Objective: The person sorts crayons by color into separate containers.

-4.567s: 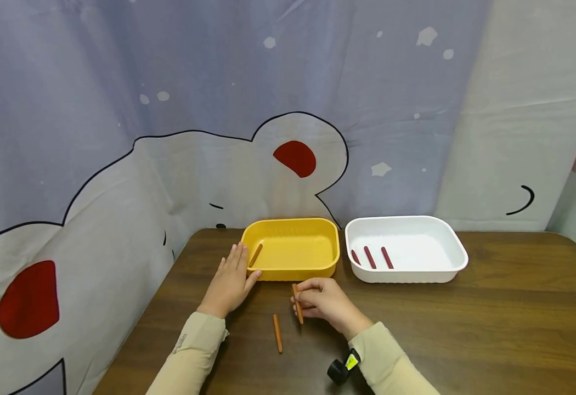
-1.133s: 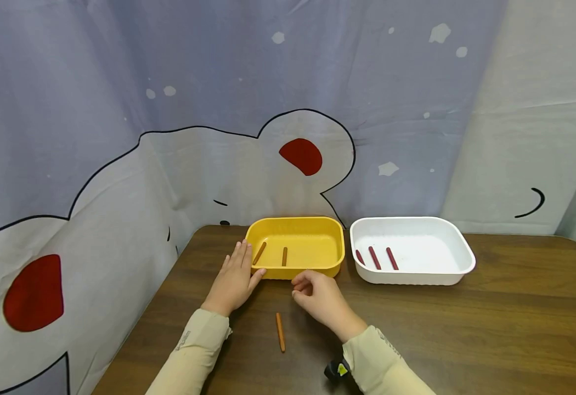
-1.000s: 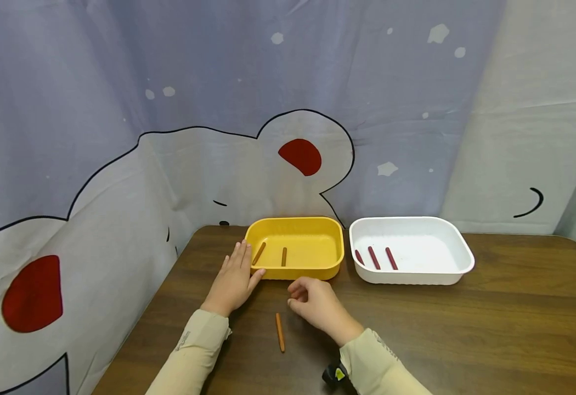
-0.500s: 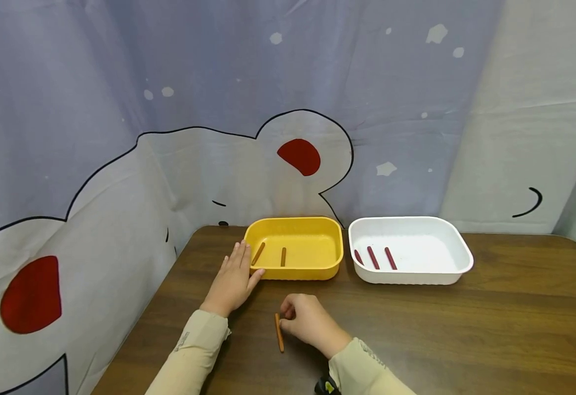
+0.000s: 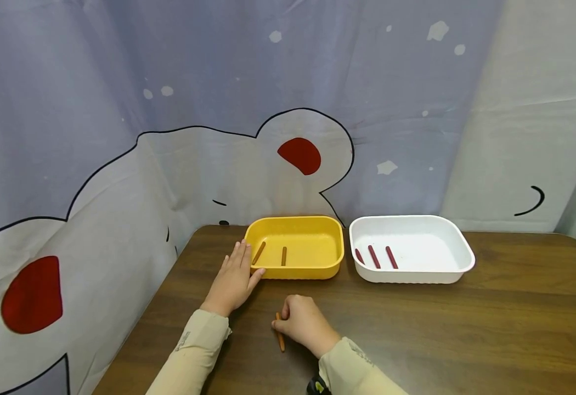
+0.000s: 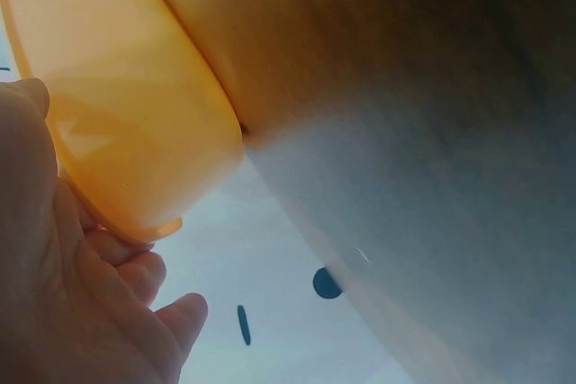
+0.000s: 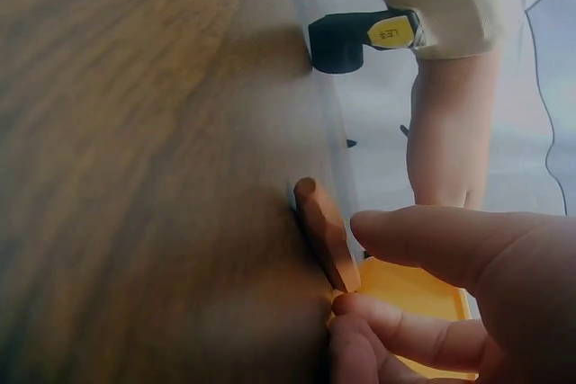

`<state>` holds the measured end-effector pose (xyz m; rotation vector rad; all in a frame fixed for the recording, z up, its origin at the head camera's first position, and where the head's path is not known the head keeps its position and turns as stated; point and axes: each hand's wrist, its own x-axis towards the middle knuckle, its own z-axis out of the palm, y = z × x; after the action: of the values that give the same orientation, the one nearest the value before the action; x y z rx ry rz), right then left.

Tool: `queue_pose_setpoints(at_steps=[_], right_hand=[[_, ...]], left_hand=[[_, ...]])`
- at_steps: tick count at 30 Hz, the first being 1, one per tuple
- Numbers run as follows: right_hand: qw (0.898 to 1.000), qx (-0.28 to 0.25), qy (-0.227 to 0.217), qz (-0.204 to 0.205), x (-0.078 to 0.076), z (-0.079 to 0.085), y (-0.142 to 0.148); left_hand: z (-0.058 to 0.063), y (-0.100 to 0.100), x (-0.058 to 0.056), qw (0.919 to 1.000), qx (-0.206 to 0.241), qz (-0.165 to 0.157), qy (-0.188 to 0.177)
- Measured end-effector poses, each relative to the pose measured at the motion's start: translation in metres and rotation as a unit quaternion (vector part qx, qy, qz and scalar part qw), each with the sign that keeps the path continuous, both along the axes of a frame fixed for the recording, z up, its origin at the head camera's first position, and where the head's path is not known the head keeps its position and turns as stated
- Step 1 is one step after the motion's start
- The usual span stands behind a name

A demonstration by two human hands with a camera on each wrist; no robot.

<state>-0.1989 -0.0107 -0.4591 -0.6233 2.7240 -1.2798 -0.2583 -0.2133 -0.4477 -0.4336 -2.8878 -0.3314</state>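
My left hand point(image 5: 229, 282) lies flat with straight fingers against the left front corner of the yellow tray point(image 5: 317, 272); in the left wrist view its fingertips touch the tray's rim point(image 6: 166, 227). My right hand point(image 5: 304, 325) is low over the table at an orange, faceted crayon-like stick point(image 5: 281, 341). In the right wrist view, thumb and fingertips stand apart around this stick point(image 7: 326, 236), with a fingertip right at its far end. The stick lies on the table. Inside the yellow tray are two similar sticks, one slanted point(image 5: 259, 252) and one nearly straight point(image 5: 284, 256).
A white tray point(image 5: 436, 263) stands right of the yellow one and holds three dark red sticks point(image 5: 374, 257). Both trays are near the table's back edge, before a patterned curtain point(image 5: 209, 71). A dark wrist device point(image 5: 318, 385) shows at the right sleeve.
An orange stick that the right hand held earlier now lies in the yellow tray. The right hand has come back toward the remaining stick on the table. The left hand has kept its place.
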Motion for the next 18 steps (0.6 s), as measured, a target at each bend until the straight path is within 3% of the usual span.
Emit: queue_pose_setpoints(at_steps=[6, 18], right_hand=[[1.0, 0.025, -0.011, -0.015, 0.0012, 0.0006, -0.0062], [1.0, 0.019, -0.011, -0.021, 0.0012, 0.0012, -0.0044]], left_hand=[[0.0004, 0.0008, 0.0005, 1.0, 0.002, -0.002, 0.0], [0.0012, 0.0005, 0.0, 1.0, -0.004, -0.001, -0.003]])
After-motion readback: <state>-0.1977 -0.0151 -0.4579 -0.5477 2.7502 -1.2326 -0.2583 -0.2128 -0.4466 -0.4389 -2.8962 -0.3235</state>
